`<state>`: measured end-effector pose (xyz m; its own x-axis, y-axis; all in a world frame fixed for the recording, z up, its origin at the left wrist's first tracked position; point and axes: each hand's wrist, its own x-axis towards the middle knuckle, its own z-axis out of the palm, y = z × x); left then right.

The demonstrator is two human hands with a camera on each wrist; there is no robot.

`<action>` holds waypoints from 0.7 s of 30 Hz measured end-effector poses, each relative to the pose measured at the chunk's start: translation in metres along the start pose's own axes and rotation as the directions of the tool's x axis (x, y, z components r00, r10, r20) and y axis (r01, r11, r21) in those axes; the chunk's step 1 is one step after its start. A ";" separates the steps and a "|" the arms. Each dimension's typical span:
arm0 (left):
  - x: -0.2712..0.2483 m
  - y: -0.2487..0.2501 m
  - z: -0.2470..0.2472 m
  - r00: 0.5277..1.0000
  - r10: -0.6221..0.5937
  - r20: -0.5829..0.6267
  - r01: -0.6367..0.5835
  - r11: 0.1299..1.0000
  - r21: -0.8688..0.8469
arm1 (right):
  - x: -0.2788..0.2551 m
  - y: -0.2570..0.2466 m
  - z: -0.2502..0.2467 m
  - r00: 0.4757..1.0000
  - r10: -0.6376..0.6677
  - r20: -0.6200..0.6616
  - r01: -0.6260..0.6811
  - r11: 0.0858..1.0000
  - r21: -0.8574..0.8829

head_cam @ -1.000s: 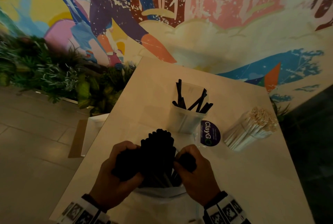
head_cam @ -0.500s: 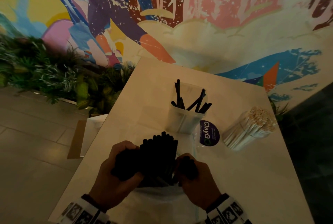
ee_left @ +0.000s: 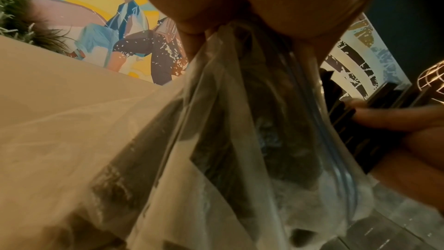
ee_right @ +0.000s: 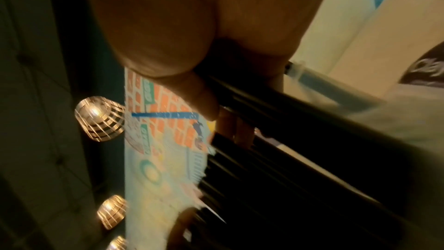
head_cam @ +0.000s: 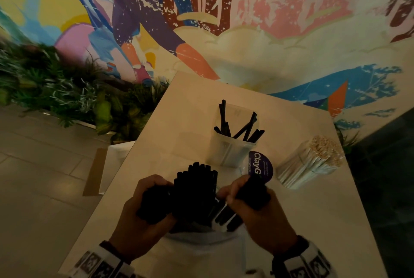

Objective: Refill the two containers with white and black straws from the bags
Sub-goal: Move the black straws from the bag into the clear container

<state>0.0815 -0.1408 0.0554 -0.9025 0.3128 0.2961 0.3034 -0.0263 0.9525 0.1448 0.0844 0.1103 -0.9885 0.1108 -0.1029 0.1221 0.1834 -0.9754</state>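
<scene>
Straws [head_cam: 195,192], black ones, are standing as a thick bundle out of the mouth of the clear plastic bag [ee_left: 216,140] at the near edge of the table [head_cam: 190,103]. Compared with a second ago, the right hand [head_cam: 253,208] is drawing its own smaller clutch [head_cam: 251,190] out to the right of the main bundle, so a gap is opening between the two lots. That suggests a portion is being split off, ready to go into the container [head_cam: 230,150] beyond.

Main bundle is pointing up and slightly away from the person, long axis near upright, tips towards the container. The separated clutch is leaning to the right, its lower ends still inside the bag.

Left hand [head_cam: 147,208] is gripping the bag and the bundle's left side, fingers curled round. Right hand is clamped round its clutch of black straws.

Container is standing farther back on the table with only a few black straws leaning loosely in it, so the refill is looking barely begun. White straws [head_cam: 311,161] are lying bundled on the right, beside a purple round sticker [head_cam: 261,167].
</scene>
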 end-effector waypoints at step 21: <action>0.000 0.004 0.002 0.999 -0.047 0.001 0.047 0.995 -0.086 | 0.129 -0.091 -0.040 0.688 -0.488 -0.538 0.544 0.837 -0.062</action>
<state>0.0835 -0.1395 0.0589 -0.9155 0.3147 0.2507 0.2331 -0.0930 0.9680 0.0097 0.1209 0.1932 -0.6916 0.5119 0.5096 -0.4303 0.2746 -0.8599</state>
